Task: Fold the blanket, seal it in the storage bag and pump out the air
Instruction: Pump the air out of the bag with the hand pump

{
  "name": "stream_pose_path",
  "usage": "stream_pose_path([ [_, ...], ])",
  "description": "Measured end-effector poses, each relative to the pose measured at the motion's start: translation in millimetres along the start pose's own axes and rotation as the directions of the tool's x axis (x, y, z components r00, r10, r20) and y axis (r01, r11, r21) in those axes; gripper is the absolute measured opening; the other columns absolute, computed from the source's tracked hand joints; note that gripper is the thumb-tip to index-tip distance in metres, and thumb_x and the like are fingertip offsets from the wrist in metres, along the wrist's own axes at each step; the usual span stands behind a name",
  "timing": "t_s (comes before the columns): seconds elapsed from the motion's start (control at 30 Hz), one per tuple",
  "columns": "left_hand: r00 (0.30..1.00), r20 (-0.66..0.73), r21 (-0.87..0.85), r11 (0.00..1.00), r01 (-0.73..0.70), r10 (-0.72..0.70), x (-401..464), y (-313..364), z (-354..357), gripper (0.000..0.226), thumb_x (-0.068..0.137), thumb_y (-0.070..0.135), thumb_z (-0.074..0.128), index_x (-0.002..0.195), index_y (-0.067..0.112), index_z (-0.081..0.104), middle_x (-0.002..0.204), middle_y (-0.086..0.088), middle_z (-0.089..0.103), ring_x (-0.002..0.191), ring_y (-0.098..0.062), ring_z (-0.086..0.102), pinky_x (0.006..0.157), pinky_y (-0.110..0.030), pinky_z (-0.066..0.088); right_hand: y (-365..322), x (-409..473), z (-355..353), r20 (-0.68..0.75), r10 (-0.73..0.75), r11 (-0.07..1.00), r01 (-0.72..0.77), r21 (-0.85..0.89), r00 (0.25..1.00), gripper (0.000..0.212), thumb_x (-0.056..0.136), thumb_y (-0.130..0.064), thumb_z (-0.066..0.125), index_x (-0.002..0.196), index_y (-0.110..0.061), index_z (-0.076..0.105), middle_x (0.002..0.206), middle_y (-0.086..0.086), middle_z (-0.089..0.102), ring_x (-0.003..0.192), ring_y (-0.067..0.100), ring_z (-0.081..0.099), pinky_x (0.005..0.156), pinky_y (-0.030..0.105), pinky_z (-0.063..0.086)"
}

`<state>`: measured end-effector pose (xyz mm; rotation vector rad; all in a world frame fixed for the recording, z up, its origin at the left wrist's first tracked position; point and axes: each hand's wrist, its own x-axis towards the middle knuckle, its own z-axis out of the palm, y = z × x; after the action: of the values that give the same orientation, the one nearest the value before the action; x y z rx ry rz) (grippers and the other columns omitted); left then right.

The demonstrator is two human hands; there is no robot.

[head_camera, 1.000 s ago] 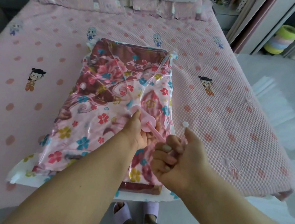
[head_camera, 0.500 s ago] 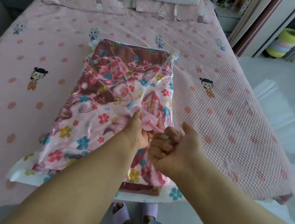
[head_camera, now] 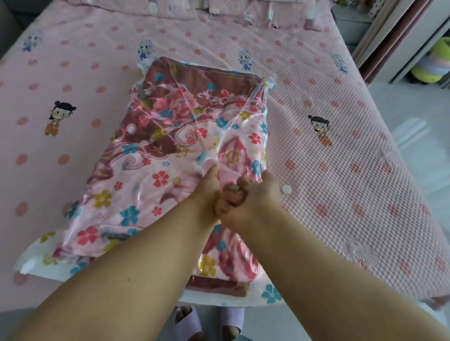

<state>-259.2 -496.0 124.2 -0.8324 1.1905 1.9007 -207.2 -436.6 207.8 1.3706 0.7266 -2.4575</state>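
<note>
Clear storage bag (head_camera: pixel 182 151) on bed (head_camera: pixel 352 180) | left hand (head_camera: pixel 208 193) grips pump (head_camera: pixel 229 174) | right hand (head_camera: pixel 245 201) fisted on it

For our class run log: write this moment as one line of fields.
stage: pumping air | left hand: steadies pump | right hand: grips handle | blanket: sealed in bag
</note>
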Motion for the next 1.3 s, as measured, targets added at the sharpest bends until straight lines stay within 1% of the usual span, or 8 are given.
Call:
stream_pose_path([
  [0.2, 0.997, -0.060, -0.016, 0.999, -0.041, 0.040, -0.4, 0.8, -4.7, 0.055, 0.097, 0.054, 0.040, 0.114, 0.004, 0.056, 0.073, -0.011, 0.063, 0.055, -0.020, 0.064, 0.039, -0.022, 0.050, 5.5, -46.0, -33.8, 0.087, 0.063, 0.997, -0.058, -0.059, 0.994, 0.067, 0.092, -0.061, 0.034, 0.043, -0.016, 0.032, 0.055, -0.001, 0.028, 0.042, 0.010, 0.019, 0.048, 0.020, 0.013],
  [0.4, 0.999, -0.032, 0.018, 0.999, -0.041, 0.041, -7.6, 6.2, 4.2, 0.054, 0.099, 0.053, 0.035, 0.072, 0.008, 0.049, 0.038, -0.002, 0.046, 0.027, -0.007, 0.048, 0.031, -0.007, 0.035, -2.4, -1.2, 6.2, -0.004, -0.020, 0.999, 0.020, 0.033, 1.000, 0.065, 0.094, -0.059, 0.034, 0.044, -0.017, 0.034, 0.046, -0.001, 0.030, 0.038, 0.011, 0.022, 0.049, 0.022, 0.014],
  [0.53, 0.999, 0.047, -0.048, 0.999, 0.000, 0.003, -5.0, 4.2, -2.4, 0.055, 0.094, 0.060, 0.040, 0.107, 0.010, 0.059, 0.055, -0.006, 0.057, 0.067, -0.012, 0.069, 0.051, -0.013, 0.047, -0.3, -31.3, -21.4, 0.112, 0.036, 0.999, -0.034, -0.023, 0.993, 0.065, 0.093, -0.058, 0.034, 0.044, -0.016, 0.033, 0.052, -0.001, 0.031, 0.040, 0.010, 0.021, 0.046, 0.021, 0.014],
  [0.67, 0.999, -0.020, -0.065, 0.997, -0.043, 0.041, -8.3, 3.5, -3.7, 0.057, 0.094, 0.060, 0.040, 0.105, 0.007, 0.059, 0.074, -0.010, 0.065, 0.065, -0.018, 0.062, 0.052, -0.025, 0.050, -1.9, -45.0, -29.2, 0.074, 0.043, 0.999, -0.041, -0.030, 0.996, 0.067, 0.092, -0.057, 0.033, 0.040, -0.015, 0.032, 0.051, -0.001, 0.028, 0.043, 0.009, 0.018, 0.051, 0.022, 0.011],
  [0.83, 0.999, 0.039, -0.066, 0.998, 0.003, -0.001, -15.5, 8.4, 3.4, 0.063, 0.098, 0.056, 0.031, 0.064, 0.006, 0.047, 0.031, 0.000, 0.041, 0.019, -0.007, 0.037, 0.025, -0.007, 0.024, 2.0, 1.8, 5.1, 0.016, -0.082, 0.996, 0.083, -0.041, 0.997, 0.063, 0.093, -0.058, 0.035, 0.045, -0.018, 0.030, 0.045, -0.002, 0.028, 0.036, 0.010, 0.020, 0.048, 0.023, 0.013],
  [1.07, 0.997, -0.050, -0.063, 0.996, -0.061, 0.058, -8.3, 4.3, -5.9, 0.057, 0.097, 0.055, 0.039, 0.111, 0.004, 0.059, 0.065, -0.010, 0.066, 0.051, -0.017, 0.065, 0.042, -0.020, 0.051, 4.7, -35.9, -25.0, 0.043, 0.023, 1.000, -0.023, -0.012, 0.999, 0.064, 0.092, -0.057, 0.035, 0.042, -0.017, 0.032, 0.051, -0.002, 0.029, 0.039, 0.010, 0.019, 0.047, 0.021, 0.012],
  [1.2, 0.998, 0.058, -0.083, 0.996, -0.012, 0.017, -12.1, 8.4, -1.7, 0.072, 0.100, 0.054, 0.029, 0.059, 0.002, 0.055, 0.031, -0.002, 0.045, 0.020, -0.007, 0.043, 0.024, -0.010, 0.029, 7.4, 5.0, 13.2, -0.037, -0.039, 0.999, 0.039, -0.003, 0.999, 0.061, 0.093, -0.058, 0.036, 0.047, -0.018, 0.032, 0.044, -0.002, 0.030, 0.036, 0.010, 0.021, 0.047, 0.021, 0.015],
  [1.3, 1.000, 0.015, -0.061, 0.998, 0.002, -0.001, -4.6, 6.2, -7.2, 0.061, 0.095, 0.060, 0.038, 0.080, 0.005, 0.058, 0.045, -0.005, 0.057, 0.037, -0.011, 0.057, 0.040, -0.014, 0.047, 9.7, -13.1, -5.7, 0.076, -0.011, 0.999, 0.014, -0.037, 0.997, 0.062, 0.095, -0.056, 0.032, 0.046, -0.018, 0.030, 0.049, -0.002, 0.029, 0.039, 0.010, 0.019, 0.047, 0.022, 0.012],
])
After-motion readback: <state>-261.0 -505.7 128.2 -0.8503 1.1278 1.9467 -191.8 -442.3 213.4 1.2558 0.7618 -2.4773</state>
